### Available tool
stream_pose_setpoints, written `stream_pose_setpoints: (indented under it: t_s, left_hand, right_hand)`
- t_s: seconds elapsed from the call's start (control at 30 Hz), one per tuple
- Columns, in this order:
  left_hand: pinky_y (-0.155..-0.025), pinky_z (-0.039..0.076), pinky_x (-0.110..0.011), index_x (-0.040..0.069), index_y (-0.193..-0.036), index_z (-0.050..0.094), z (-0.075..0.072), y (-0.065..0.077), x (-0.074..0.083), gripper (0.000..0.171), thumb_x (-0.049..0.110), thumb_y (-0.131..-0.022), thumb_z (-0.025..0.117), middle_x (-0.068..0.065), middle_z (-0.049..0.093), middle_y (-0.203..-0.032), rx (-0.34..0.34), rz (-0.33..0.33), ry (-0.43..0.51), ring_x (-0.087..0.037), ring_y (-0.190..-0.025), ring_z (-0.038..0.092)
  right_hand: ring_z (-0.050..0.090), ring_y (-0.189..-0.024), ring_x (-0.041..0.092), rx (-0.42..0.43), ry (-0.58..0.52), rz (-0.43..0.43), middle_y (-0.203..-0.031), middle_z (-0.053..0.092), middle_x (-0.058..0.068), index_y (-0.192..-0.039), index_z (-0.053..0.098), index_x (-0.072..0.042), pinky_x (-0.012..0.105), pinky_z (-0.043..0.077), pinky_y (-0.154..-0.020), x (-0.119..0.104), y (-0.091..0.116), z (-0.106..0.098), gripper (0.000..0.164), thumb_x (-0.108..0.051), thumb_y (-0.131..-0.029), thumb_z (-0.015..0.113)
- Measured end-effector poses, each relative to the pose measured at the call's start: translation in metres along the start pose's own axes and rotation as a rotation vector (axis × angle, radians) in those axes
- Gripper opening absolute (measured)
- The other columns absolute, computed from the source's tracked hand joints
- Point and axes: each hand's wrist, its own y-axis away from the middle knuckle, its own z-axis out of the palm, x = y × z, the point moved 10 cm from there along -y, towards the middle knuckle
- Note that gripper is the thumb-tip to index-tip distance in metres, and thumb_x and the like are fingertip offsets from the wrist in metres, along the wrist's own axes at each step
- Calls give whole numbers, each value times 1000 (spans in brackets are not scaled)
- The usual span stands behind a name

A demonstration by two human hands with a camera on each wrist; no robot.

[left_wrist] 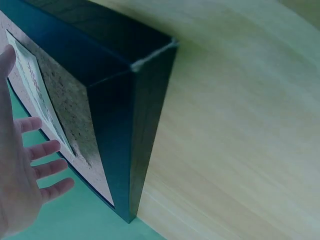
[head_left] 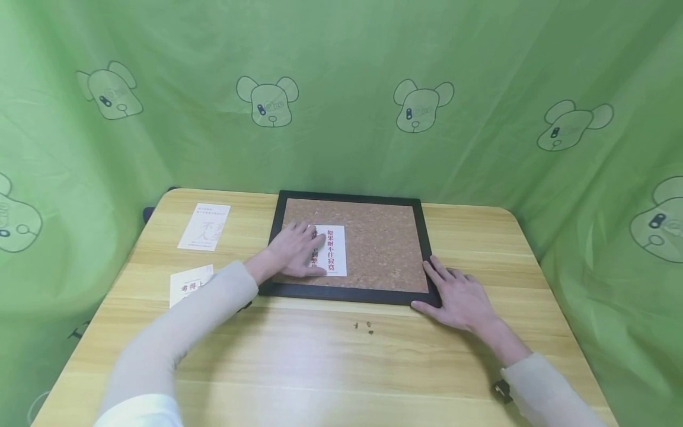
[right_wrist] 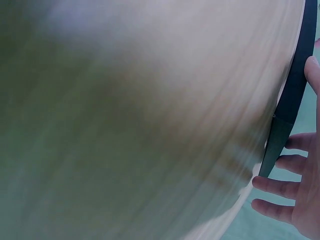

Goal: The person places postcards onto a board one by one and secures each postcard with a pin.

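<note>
A black-framed cork board (head_left: 381,249) lies flat on the table. On its left half is a white card (head_left: 337,264) with upright red characters. My left hand (head_left: 295,249) rests over the card's left part with fingers extended, and covers some of the print. In the left wrist view the left hand's fingers (left_wrist: 44,150) are spread and straight beside the card (left_wrist: 37,90). At the board's near right corner, my right hand (head_left: 461,299) touches the black frame (head_left: 347,293), thumb on the near side and fingers along the right side.
Three small dark pieces (head_left: 369,325), too small to identify, lie on the wooden table (head_left: 320,362) in front of the board. To the left are a white card with pale print (head_left: 205,228) and another card (head_left: 184,284), partly behind my left sleeve. A green curtain (head_left: 341,154) surrounds the table.
</note>
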Motion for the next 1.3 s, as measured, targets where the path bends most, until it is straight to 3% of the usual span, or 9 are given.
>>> stream_pose_setpoints:
  t_s: [0.43, 0.83, 1.07, 1.3]
  left_hand:
    - [-114, 49, -54, 15, -157, 46, 4, 4, 5, 90, 82, -97, 41, -17, 57, -147, 9, 16, -13, -35, -135, 56]
    - [-108, 52, -51, 15, -159, 44, 5, -3, 9, 92, 83, -97, 39, -17, 57, -148, 22, 15, -35, -33, -135, 56]
    - [-117, 47, -54, 16, -159, 44, 3, -8, 12, 91, 82, -97, 38, -16, 56, -151, 42, 20, -36, -34, -140, 53]
    - [-115, 48, -53, 16, -160, 43, 3, -13, 17, 92, 83, -97, 36, -17, 54, -153, 32, 30, -33, -35, -144, 51]
  right_hand:
    - [61, -131, 52, -3, -5, 3, -169, 39, 19, -165, 37, -11, 61, 57, -96, 1, 1, 1, 107, -86, -89, 52]
    - [61, -131, 52, -4, -13, 4, -170, 39, 19, -165, 36, -12, 61, 57, -97, 0, -1, 2, 107, -86, -89, 52]
    - [60, -132, 52, -8, -13, 5, -170, 38, 19, -165, 36, -11, 62, 56, -98, 1, -1, 2, 107, -86, -90, 52]
    - [61, -130, 52, -5, -8, 0, -170, 38, 19, -165, 36, -11, 62, 57, -95, 1, -1, 2, 107, -86, -90, 52]
